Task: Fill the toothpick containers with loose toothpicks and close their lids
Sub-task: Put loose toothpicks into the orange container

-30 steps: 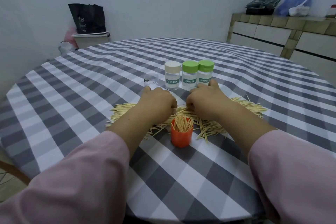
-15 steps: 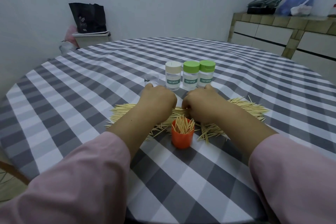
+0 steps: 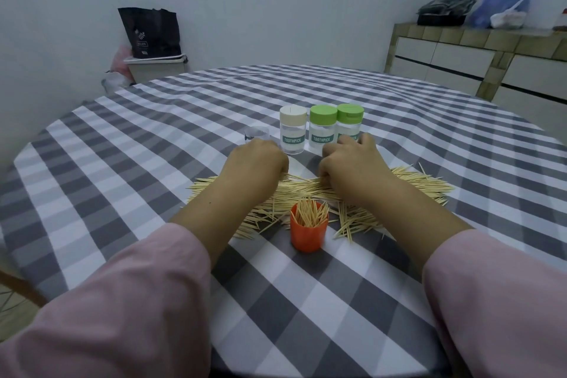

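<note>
Both hands sit on the heap of loose toothpicks point(image 3: 310, 190), knuckles toward the camera, fingers curled down into the pile. The left hand point(image 3: 257, 159) rests at the heap's far left edge; the right hand point(image 3: 352, 163) is just beside it, over the middle. Fingertips are hidden under the knuckles, so whether either hand actually pinches toothpicks cannot be told.

Change over the last second: the right hand drifted left toward the orange container point(image 3: 309, 230) half a second ago, and now it sits back out and further away, near the base of the right green-lidded jar point(image 3: 349, 124). The left hand has barely shifted. Reads as raking and gathering strokes, squaring up a bundle, not yet a lift.

Task standing, judged from layout: the orange container is open, upright at the near edge of the heap and already well stocked with toothpicks standing on end. Three labelled jars stand in a row beyond the hands: the cream-lidded jar point(image 3: 293, 132), the middle green-lidded jar point(image 3: 322, 129) and the right one, all lids on. A small clear cup point(image 3: 257, 133) stands left of them, partly behind the left hand. Most of the toothpicks still lie spread on the checked table point(image 3: 153, 147). Much filling remains.
</note>
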